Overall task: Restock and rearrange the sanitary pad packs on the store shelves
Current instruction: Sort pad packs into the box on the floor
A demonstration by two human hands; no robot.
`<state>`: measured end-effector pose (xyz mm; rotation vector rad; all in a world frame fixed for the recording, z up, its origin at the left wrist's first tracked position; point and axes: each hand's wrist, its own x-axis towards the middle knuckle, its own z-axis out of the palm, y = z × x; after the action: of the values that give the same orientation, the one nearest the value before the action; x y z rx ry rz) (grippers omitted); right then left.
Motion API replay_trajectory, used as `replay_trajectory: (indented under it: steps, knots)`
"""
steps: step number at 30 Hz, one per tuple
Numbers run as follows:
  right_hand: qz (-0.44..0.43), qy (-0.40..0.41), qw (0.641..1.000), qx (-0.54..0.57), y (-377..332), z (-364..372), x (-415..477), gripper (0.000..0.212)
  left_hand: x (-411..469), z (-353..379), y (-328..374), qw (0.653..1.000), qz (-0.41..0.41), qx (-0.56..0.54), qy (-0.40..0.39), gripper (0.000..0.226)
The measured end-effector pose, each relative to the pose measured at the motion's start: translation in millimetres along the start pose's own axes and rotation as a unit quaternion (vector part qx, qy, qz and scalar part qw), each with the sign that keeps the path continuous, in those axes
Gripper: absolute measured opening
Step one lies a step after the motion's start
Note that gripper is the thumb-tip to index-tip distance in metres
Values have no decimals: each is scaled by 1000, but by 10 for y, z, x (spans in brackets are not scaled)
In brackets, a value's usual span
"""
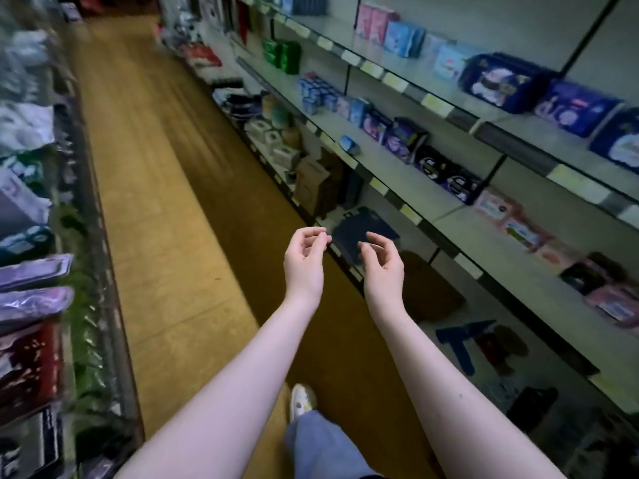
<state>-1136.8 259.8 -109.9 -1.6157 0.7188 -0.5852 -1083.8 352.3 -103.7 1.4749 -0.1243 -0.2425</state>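
Sanitary pad packs line the shelves on my right: dark blue packs point(498, 83) on the upper shelf, purple and black packs point(404, 136) on the middle shelf, pink packs point(518, 226) on the shelf below. One small blue pack point(349, 144) lies alone near the middle shelf's front edge. My left hand point(306, 259) and my right hand point(380, 266) are raised palm-up over the aisle, fingers loosely curled, holding nothing. Both are left of the shelves and touch no pack.
A wooden-floored aisle point(145, 174) runs ahead between the right shelving point(449, 202) and a left rack of purple and red packets point(34, 299). Brown boxes point(314, 184) and toilet rolls sit on the lowest shelf. My shoe point(302, 399) shows below.
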Motion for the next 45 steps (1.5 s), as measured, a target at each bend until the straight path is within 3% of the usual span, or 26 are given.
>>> replay_trajectory:
  steps: [11, 17, 31, 37, 45]
  knots:
    - [38, -31, 998, 39, 3, 1329, 1770, 22, 2034, -107, 88, 997, -4, 57, 52, 13]
    - [49, -43, 997, 47, -48, 1783, 2306, 20, 2730, -171, 101, 996, -13, 75, 55, 14]
    - [46, 32, 998, 6, -110, 2988, 3730, 23, 4796, -425, 145, 997, -19, 58, -52, 11]
    - [76, 106, 991, -20, -271, 3564, 4363, 26, 5833, -567, 257, 992, -44, 42, -114, 10]
    - [101, 166, 979, -57, -180, 3765, 4816, 27, 6491, -498, 133, 981, -78, 35, -171, 12]
